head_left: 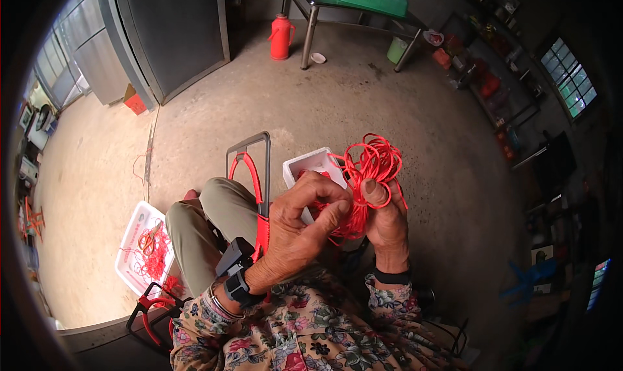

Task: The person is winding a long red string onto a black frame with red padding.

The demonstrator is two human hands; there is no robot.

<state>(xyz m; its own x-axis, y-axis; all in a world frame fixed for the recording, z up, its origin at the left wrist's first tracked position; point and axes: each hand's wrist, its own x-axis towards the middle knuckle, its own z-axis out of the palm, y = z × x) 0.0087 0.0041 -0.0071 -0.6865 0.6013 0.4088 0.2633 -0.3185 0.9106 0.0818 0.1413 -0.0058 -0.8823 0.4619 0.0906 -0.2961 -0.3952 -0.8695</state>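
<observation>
Near box rim (305, 156), red cord (376, 166) in right hand (388, 227), wide floor (448, 144) beyond.

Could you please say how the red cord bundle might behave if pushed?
The red cord bundle would probably bend yet spring slightly, its looped top arching above the right hand. Thin-stranded, it seems light; crossing turns might tangle.

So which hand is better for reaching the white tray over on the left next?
Probably the left hand: it is nearer that white tray, on the same side. The right hand is farther away and holds the looped red cord.
</observation>
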